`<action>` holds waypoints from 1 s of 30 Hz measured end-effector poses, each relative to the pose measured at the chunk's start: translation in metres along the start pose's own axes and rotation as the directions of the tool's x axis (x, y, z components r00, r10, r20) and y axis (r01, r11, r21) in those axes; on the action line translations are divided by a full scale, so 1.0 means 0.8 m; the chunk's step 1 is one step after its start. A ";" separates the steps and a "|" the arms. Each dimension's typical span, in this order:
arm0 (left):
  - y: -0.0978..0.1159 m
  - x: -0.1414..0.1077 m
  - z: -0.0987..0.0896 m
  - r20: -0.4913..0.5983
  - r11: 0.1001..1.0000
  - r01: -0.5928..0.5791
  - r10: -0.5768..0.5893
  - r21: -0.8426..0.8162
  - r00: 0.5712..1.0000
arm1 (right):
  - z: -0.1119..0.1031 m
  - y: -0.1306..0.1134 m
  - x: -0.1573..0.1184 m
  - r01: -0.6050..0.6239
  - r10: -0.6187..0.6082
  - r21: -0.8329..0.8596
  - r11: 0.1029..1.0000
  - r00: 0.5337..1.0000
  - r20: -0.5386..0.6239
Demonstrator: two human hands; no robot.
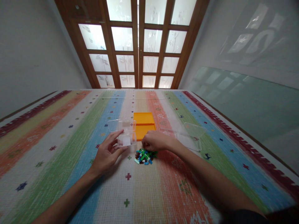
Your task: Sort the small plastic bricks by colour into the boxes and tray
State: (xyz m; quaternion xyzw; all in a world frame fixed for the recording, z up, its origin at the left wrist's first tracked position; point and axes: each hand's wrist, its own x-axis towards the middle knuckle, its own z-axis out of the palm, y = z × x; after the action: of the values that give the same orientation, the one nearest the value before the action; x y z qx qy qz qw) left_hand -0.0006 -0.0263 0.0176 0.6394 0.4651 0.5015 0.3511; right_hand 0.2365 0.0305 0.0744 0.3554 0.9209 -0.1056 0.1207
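While L hand [107,153] holds clear box [126,140], R hand [156,140] curled by bricks [143,157], fingertips hidden; grip unclear.

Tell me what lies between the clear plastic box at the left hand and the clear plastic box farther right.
The head view shows a two-panel orange plastic tray between them, the right hand hiding its near right corner.

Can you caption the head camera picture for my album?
Left hand holding a clear plastic box, right hand at a pile of small colorful pieces, orange tray behind.
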 end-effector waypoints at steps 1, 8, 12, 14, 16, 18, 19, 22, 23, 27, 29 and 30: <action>0.000 -0.001 0.000 0.007 1.000 0.008 -0.008 0.005 1.000 | 0.000 0.000 0.000 -0.001 0.001 0.001 1.000 1.000 0.001; 0.001 -0.004 0.002 0.043 0.995 0.076 -0.073 -0.068 0.996 | 0.000 0.000 0.001 -0.002 0.002 -0.019 1.000 1.000 0.001; 0.003 -0.003 0.003 0.050 0.987 0.095 -0.089 -0.126 0.995 | 0.000 -0.001 0.002 -0.002 0.003 -0.025 1.000 1.000 0.004; 0.004 -0.002 0.004 0.042 0.983 0.113 -0.108 -0.148 0.993 | 0.000 0.000 0.002 -0.004 0.004 -0.028 1.000 1.000 0.003; 0.005 -0.002 0.005 0.024 0.978 0.125 -0.122 -0.166 0.992 | 0.000 0.000 0.003 -0.004 0.004 -0.029 1.000 1.000 0.004; 0.005 -0.003 0.006 0.005 0.976 0.123 -0.124 -0.178 0.992 | 0.000 0.000 0.003 -0.004 0.005 -0.027 1.000 1.000 0.007; 0.005 -0.003 0.007 -0.008 0.976 0.119 -0.123 -0.181 0.992 | 0.000 0.000 0.002 -0.007 0.007 -0.027 1.000 1.000 0.009; 0.003 -0.004 0.009 -0.038 0.977 0.108 -0.117 -0.186 0.992 | 0.001 -0.002 0.003 -0.018 0.018 -0.031 0.999 1.000 0.011; 0.002 -0.004 0.009 -0.040 0.976 0.102 -0.112 -0.194 0.993 | 0.001 -0.003 0.003 -0.019 0.020 -0.033 0.999 1.000 0.007; 0.001 -0.004 0.010 -0.017 0.963 0.100 -0.108 -0.250 0.994 | 0.001 -0.002 0.002 -0.015 0.014 -0.029 0.999 0.999 -0.030; 0.001 -0.003 0.010 -0.025 0.955 0.128 -0.140 -0.266 0.990 | -0.005 0.001 -0.001 0.000 0.000 0.000 1.000 0.997 -0.074; 0.002 -0.002 0.010 -0.033 0.952 0.146 -0.160 -0.268 0.986 | -0.008 0.003 -0.004 0.012 -0.009 0.022 1.000 0.995 -0.104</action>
State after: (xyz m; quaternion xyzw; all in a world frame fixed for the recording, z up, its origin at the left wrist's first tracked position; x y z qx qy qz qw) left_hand 0.0072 -0.0282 0.0162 0.5349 0.4515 0.5476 0.4584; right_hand 0.2392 0.0323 0.0814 0.3568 0.9265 -0.0982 0.0679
